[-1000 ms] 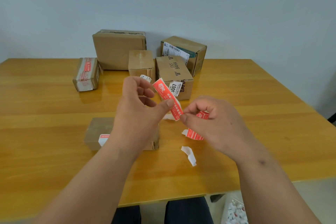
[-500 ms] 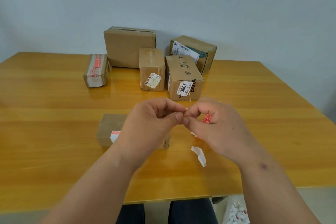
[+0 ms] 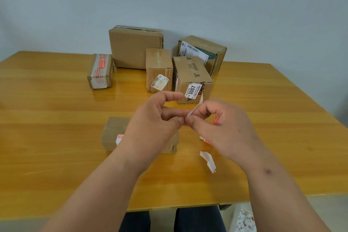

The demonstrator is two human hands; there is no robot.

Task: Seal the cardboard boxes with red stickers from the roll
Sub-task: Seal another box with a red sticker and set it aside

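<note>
1. The sticker strip sits right between your two hands, its white backing side poking up and away from your fingertips, with a flash of red showing behind your right hand near the palm.
2. Your right hand has thumb and forefinger pinched on the lower end of that strip; the other fingers are curled in.
3. Your left hand meets it thumb-tip to thumb-tip, fingers curled, pinching at the same spot; whether it grips the strip itself or only presses against it, I cannot tell.
4. Just below the hands, partly hidden by your left wrist, lies the near box flat on the table, a red-and-white sticker on its front face.
5. A white paper scrap lies on the table near your right wrist.
6. Farther back stand five more boxes: the taped box at left, the large box, the small upright box, the BAHA box and the labelled box.
</note>
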